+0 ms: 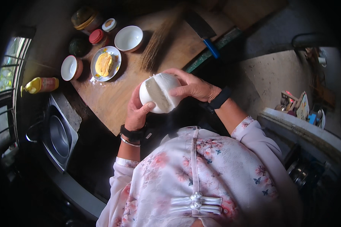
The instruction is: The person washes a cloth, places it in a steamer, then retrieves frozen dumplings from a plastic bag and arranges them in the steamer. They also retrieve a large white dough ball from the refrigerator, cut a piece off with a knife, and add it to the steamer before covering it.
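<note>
A rounded white object [159, 92] with a greyish band across it, perhaps a bowl seen from its underside or a wrapped bundle, is held between both hands in front of the chest. My left hand [139, 109] grips its left side, the thumb lying on the near edge. On the right side, my right hand [191, 86] clasps it with the thumb on top and the fingers at the far edge. Whatever lies beneath the object is hidden. Beyond it, a floral plate [118, 61] bears a pale yellow food piece [103, 64] on the wooden table.
Two white-lined bowls [128, 38] [69, 68], a red-lidded jar [96, 37] and a bundle of straw bristles [156, 45] stand or lie on the table [102, 105]. A blue-handled cleaver [211, 48] overhangs its right edge. At left are a yellow bottle [45, 85] and a metal sink [56, 136].
</note>
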`<state>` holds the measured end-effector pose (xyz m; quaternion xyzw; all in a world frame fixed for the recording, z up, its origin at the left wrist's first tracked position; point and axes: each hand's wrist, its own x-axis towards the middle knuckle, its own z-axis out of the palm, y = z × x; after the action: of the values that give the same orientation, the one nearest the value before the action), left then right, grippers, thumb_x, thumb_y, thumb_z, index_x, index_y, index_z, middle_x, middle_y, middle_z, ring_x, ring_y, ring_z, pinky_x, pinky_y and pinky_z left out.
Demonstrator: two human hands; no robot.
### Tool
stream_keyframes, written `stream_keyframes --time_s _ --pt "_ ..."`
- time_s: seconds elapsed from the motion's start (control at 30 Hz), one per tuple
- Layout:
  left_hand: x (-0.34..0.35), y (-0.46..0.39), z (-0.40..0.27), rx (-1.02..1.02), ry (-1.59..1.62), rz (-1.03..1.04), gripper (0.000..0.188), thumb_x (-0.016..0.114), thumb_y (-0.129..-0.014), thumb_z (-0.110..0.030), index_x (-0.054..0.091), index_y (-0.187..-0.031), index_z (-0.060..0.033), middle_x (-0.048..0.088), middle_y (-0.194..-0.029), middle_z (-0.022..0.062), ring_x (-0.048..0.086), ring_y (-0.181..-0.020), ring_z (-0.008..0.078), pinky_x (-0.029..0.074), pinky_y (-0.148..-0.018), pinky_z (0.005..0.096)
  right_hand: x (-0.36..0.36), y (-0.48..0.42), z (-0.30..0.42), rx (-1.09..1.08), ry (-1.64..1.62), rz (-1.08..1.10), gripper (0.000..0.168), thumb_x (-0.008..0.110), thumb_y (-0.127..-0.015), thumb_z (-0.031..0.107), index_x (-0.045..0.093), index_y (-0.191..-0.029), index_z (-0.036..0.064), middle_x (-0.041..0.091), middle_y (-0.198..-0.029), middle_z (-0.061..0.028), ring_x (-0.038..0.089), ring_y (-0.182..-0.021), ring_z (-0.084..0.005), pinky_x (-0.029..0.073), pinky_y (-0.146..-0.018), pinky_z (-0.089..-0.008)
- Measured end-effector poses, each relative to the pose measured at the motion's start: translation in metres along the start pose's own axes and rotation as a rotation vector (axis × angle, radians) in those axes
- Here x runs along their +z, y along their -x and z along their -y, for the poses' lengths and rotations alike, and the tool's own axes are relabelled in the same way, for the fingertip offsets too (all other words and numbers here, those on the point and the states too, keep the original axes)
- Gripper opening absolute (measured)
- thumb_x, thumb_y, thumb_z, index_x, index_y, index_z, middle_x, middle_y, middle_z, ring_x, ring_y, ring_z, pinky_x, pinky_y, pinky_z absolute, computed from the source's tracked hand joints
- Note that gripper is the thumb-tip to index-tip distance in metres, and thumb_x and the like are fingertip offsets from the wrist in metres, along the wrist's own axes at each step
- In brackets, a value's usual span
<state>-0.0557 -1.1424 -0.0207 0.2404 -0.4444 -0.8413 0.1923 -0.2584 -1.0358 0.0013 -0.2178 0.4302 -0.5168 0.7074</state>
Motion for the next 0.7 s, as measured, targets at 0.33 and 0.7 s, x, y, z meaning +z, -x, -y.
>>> stream_keyframes --time_s 0.33,0.7 --pt "0.094 0.050 0.089 -0.319 0.372 0.533 0.059 0.050 -0.088 -0.040 0.039 -0.133 -0.0038 0.047 -0.131 0.0164 0.048 -0.118 0.0323 0.037 -0.101 0.0466 0.039 0.217 -0.109 -0.495 -0.564 -0.129 0.077 0.071 -0.075 0.033 0.031 -0.136 0.010 0.044 -0.128 -0.0113 0.045 -0.119 -0.0274 0.043 -0.095 -0.0479" --pt "0.379 0.241 0.276 -0.883 0.411 0.930 0.048 0.047 -0.093 -0.031 0.038 -0.134 -0.0089 0.048 -0.130 0.0135 0.048 -0.118 0.0314 0.044 -0.094 0.0483 0.102 0.542 -0.343 -1.407 -0.720 -0.740 0.059 0.053 -0.090 0.010 0.023 -0.141 0.020 0.039 -0.135 -0.0072 0.042 -0.124 -0.0270 0.041 -0.097 -0.0498"
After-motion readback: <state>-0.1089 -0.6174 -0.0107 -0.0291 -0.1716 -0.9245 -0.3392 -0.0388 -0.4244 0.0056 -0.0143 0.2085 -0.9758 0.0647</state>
